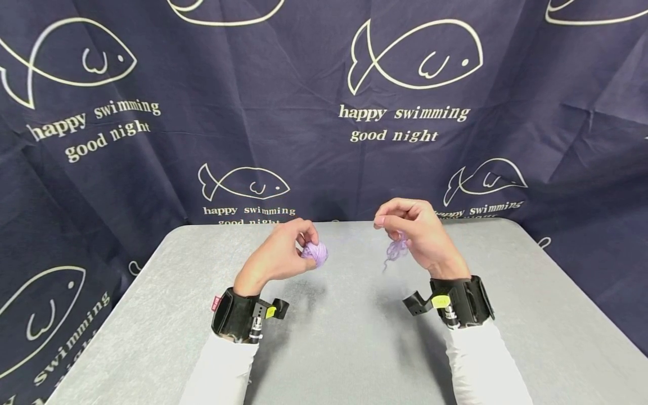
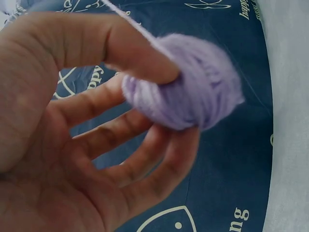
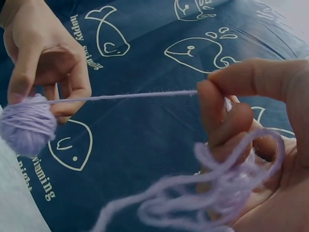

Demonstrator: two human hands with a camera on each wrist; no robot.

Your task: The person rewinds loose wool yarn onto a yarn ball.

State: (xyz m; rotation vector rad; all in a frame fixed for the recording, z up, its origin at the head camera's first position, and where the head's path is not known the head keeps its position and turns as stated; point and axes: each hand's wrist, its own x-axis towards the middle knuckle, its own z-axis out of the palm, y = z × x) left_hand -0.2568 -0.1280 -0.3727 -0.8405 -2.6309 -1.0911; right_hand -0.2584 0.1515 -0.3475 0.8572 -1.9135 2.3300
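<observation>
Looking from the big things down, I see a grey table [image 1: 354,337] in front of a dark blue cloth with white fish drawings [image 1: 324,112], and both hands are raised above the table, apart from each other. My left hand [image 1: 283,253] holds a small ball of lilac yarn [image 1: 316,253], the thumb and the fingertips curled around it, as the left wrist view shows clearly. My right hand [image 1: 420,236] pinches the strand [image 3: 120,97] between thumb and forefinger, and this strand runs tight from the ball to the pinch. Some loose loops of yarn [image 3: 212,193] hang in the right palm and below it. I judge that the winding is well advanced: most of the yarn already sits on the ball, and only this loose part remains to be wound.
</observation>
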